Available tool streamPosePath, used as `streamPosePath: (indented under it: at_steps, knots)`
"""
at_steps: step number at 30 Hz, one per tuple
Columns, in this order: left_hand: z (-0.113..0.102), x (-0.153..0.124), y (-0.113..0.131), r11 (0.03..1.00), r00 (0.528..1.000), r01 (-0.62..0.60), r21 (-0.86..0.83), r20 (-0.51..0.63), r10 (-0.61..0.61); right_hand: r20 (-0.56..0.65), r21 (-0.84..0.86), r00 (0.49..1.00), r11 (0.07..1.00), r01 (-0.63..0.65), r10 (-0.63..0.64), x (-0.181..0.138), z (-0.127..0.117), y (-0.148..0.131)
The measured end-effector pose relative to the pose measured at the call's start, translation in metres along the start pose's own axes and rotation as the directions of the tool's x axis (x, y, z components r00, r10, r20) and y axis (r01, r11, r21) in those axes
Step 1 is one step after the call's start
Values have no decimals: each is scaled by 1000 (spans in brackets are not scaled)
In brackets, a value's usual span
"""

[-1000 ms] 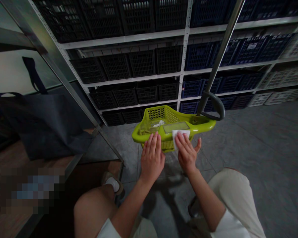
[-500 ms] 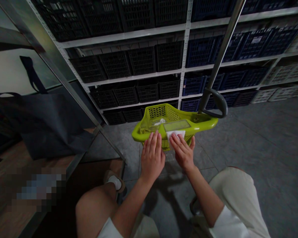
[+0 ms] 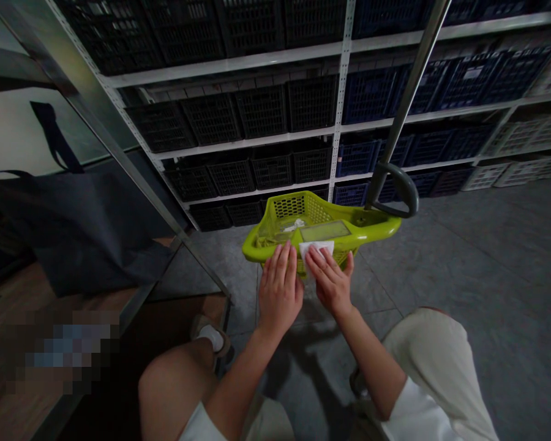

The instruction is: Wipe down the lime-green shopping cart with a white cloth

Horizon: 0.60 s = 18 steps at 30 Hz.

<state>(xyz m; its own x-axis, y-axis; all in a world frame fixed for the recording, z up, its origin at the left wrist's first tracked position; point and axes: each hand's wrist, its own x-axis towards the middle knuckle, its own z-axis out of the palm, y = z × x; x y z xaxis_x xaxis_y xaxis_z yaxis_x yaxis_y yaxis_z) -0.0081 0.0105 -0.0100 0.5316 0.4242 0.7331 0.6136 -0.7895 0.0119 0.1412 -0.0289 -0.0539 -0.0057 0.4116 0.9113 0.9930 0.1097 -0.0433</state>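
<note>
A white cloth [image 3: 320, 245] is pressed by the right hand [image 3: 331, 286] against the near rim of a green basket [image 3: 256, 252]. This hand is laid nearly flat, its fingers stretched out rather than curled, and the cloth is partly covered by them. The left hand [image 3: 279, 295] is also held flat with fingers straight, and the same rim is touched by its fingertips just left of the cloth; nothing is seen to be grasped. The basket's hollow is set just beyond both hands, and a crumpled white scrap [image 3: 296, 225] is seen inside, ahead of the left fingertips. A flat panel [image 3: 326, 231] is fitted just beyond the cloth. Right of the right hand, a metal pole [image 3: 412, 92] and a grey handle [image 3: 406, 187] are seen at the basket's end. Farther ahead, black crates [image 3: 262, 113] and blue crates [image 3: 370, 93] are lined up on shelves [image 3: 229, 65].
</note>
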Motion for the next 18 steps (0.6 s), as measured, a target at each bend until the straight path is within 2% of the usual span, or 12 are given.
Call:
streamPosePath:
  at_steps: [3,4,6,7,8,9,10,12,14,16,18]
  knots:
    - [-1,0,0,1000,1000,3,-2,10,-3,-128,-7,986,994,-112,110,-1,-8,25]
    - [-1,0,1,1000,1000,6,-1,11,-6,-184,17,965,982,-186,186,0,-9,30]
    - [0,0,2,1000,1000,9,4,6,-10,-272,89,891,932,-353,363,4,-10,30]
    - [0,0,2,1000,1000,7,7,4,-7,-287,121,856,903,-413,430,7,-10,25]
    - [0,0,3,1000,1000,4,10,2,-4,-279,141,843,887,-439,461,11,-10,17]
    - [0,-1,3,1000,1000,3,10,0,-3,-246,146,857,891,-430,454,16,-11,7]
    - [0,-1,2,1000,1000,4,8,-1,-4,-188,143,894,912,-385,407,21,-11,-3]
    - [1,-1,1,1000,1000,7,-4,-4,-7,-33,138,968,961,-240,247,29,-14,-21]
    - [1,-1,-1,1000,1000,7,-10,-2,-7,100,140,989,983,-121,107,34,-18,-26]
    - [1,-1,-3,1000,1000,-1,-4,4,1,137,126,989,990,-67,50,33,-23,-16]
    - [1,-1,-4,1000,1000,-5,2,5,5,61,95,992,989,-116,111,29,-28,7]
